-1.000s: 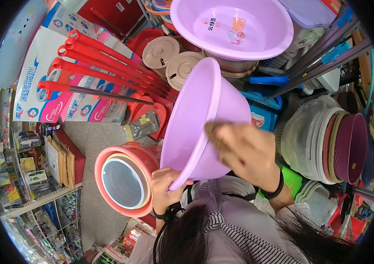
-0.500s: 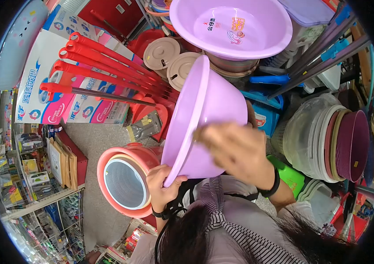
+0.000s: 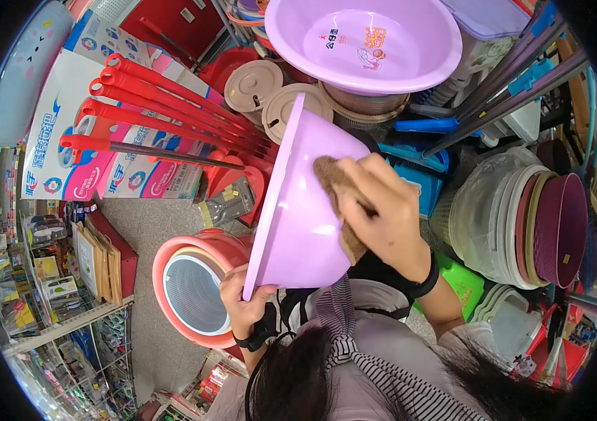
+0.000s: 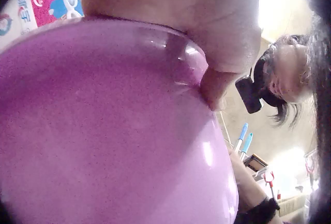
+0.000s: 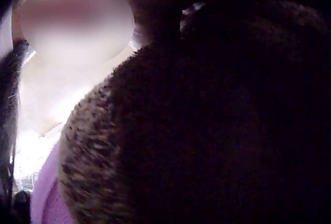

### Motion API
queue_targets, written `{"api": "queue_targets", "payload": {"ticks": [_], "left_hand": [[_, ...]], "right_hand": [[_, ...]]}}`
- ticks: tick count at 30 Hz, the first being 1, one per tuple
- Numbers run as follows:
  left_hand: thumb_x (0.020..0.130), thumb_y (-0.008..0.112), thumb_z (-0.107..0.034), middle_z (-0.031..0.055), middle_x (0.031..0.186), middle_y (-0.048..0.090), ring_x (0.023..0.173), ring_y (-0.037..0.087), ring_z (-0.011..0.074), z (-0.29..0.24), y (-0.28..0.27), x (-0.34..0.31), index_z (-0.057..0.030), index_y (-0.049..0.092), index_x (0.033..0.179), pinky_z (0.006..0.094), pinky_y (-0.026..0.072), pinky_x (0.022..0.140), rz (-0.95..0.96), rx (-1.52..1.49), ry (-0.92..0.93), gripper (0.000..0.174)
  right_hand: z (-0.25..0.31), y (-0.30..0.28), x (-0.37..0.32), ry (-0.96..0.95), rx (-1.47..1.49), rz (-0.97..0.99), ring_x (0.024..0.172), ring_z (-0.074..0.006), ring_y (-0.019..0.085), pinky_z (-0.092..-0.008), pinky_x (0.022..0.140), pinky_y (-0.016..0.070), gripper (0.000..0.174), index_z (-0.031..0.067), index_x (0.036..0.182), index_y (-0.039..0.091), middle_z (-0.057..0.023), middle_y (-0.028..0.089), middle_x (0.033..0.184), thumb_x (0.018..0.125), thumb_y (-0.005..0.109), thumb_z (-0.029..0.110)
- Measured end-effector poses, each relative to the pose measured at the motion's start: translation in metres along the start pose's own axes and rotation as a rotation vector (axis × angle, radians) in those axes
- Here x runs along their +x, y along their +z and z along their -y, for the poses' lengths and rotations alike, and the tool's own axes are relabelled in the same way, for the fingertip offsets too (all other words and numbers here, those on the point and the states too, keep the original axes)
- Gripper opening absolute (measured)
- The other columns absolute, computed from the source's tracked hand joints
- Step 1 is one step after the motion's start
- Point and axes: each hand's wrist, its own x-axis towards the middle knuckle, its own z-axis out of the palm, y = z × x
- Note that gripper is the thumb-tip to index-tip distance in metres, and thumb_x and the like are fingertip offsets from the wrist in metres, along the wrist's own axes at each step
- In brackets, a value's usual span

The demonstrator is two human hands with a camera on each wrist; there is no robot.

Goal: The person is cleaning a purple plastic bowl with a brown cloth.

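Note:
A purple plastic basin (image 3: 295, 217) is held tilted on its side in the head view, its outer wall facing right. My left hand (image 3: 242, 291) grips the lower rim, with the thumb on the outer side. In the left wrist view that hand (image 4: 181, 22) lies over the rim, and the basin's purple surface (image 4: 103, 131) fills most of the picture. My right hand (image 3: 386, 210) holds a brown cloth (image 3: 333, 184) against the basin's outer wall. Dark fuzzy cloth (image 5: 95, 151) fills much of the right wrist view, with a strip of purple basin (image 5: 49, 198) at lower left.
Another purple basin (image 3: 411, 52) sits on a stack beyond. Red-handled poles (image 3: 172, 119) lean at left before printed boxes (image 3: 46, 161). Nested tubs (image 3: 165, 259) stand on the floor below left. Stacked buckets (image 3: 561, 231) and dark poles (image 3: 502, 98) are at right.
The basin has turned so its inside is hidden and its outer wall shows more. My right hand has moved the cloth over that wall, while my left hand has shifted slightly left with the rim.

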Motion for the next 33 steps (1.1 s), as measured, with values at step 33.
{"api": "queue_targets", "payload": {"ticks": [33], "left_hand": [[0.088, 0.072, -0.034, -0.0002, 0.057, 0.049, 0.055, 0.042, 0.0059, -0.032, -0.005, 0.003, 0.0035, 0.062, 0.079, 0.0248, 0.0319, 0.049, -0.332, 0.141, -0.202, 0.040]], "right_hand": [[0.010, 0.020, -0.044, -0.238, 0.078, -0.023, 0.067, -0.0115, 0.058, -0.0233, 0.049, 0.0460, 0.026, 0.0080, 0.092, 0.066, 0.0003, 0.061, 0.094, 0.066, 0.067, 0.014]]}}
